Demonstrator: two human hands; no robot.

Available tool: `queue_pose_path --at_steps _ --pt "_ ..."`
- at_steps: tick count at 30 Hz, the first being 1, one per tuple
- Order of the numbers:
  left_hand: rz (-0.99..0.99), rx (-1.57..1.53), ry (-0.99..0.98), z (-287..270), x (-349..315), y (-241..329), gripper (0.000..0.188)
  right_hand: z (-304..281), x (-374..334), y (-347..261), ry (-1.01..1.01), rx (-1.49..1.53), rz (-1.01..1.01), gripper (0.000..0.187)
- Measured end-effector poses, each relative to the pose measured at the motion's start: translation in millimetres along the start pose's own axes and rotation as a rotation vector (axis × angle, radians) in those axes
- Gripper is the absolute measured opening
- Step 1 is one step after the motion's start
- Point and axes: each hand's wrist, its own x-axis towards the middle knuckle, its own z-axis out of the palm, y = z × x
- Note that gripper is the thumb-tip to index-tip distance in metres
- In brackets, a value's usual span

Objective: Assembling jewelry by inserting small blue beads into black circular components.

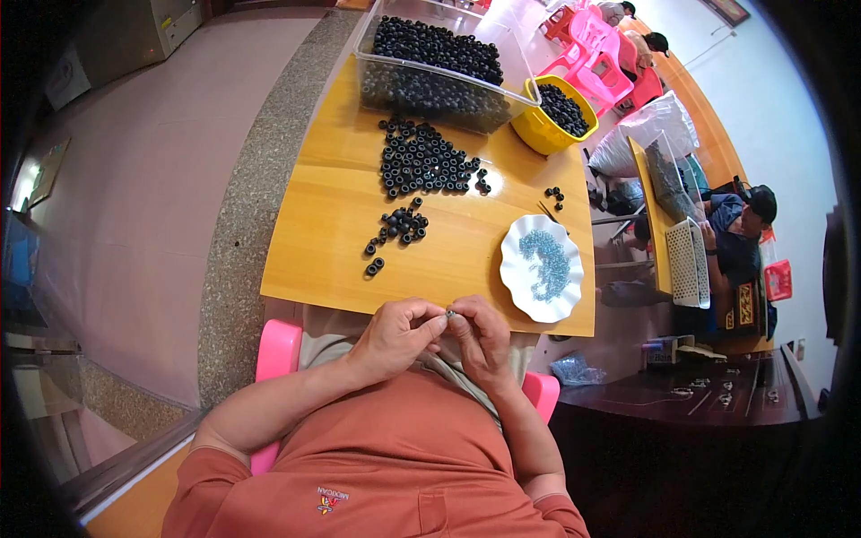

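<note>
Just off the table's near edge, my left hand and my right hand meet at the fingertips. Both pinch around a tiny shiny piece, too small for me to name. Ahead and to the right lies a white scalloped plate with a heap of small clear bluish pieces, perhaps beads. A small cluster of black ring-shaped parts is spread on the wood ahead of my left hand, with a larger pile of the same parts beyond it.
At the table's far end stand a clear plastic bin and a yellow bowl, both holding black parts. Dark tweezers lie by the plate. Another person sits at the right beside a white perforated basket. Pink chairs stand behind.
</note>
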Motion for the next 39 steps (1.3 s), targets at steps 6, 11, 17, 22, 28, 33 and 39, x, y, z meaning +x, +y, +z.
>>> queue_pose_path --at_steps 6,11,17,22,28,33,39 --pt "0.018 -0.020 -0.010 1 1 -3 0.024 4 3 -3 0.043 -0.128 -0.100 0.005" --pt "0.019 0.015 0.016 1 1 -6 0.022 3 1 -1 0.042 -0.174 -0.106 0.004" --pt "0.200 0.321 0.152 5 -4 10 0.017 -4 4 -4 -0.010 -0.180 -0.046 0.004" --pt "0.309 0.415 0.195 5 -4 9 0.016 -8 4 -4 -0.042 -0.112 0.005 0.006" --pt "0.360 0.423 0.223 7 -3 11 0.014 -12 -1 -4 -0.107 0.052 0.231 0.010" --pt "0.370 0.442 0.223 7 -3 13 0.012 -16 1 -4 -0.171 0.169 0.275 0.011" --pt "0.387 0.420 0.203 5 -2 12 0.013 -16 1 -5 -0.168 0.229 0.307 0.012"
